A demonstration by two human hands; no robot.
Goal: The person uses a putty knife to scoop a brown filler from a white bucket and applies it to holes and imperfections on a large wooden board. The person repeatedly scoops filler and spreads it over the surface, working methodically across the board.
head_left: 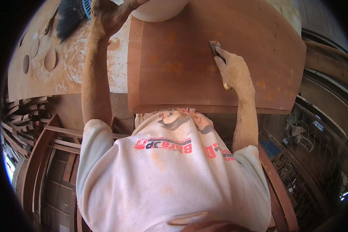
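Note:
My right hand (234,69) is closed around a putty knife (215,47), its metal blade against a reddish-brown wooden panel (189,85). The rounded end of its light handle shows below the palm. Orange-brown filler patches (174,69) dot the panel's surface. At the upper edge, my left hand (111,17) reaches to a white, round-sided tub (160,11) at the panel's far side. One digit is stretched out against the tub's side; the other fingers are cut off by the picture's edge, so their grip does not show.
A black-bristled brush with a blue back (70,21) and round discs (50,60) lie on the stained worktable (71,77) to the left. Wood offcuts (23,120) are piled below it. Wooden frames (46,154) stand at lower left; metal racks and clutter (309,143) fill the right.

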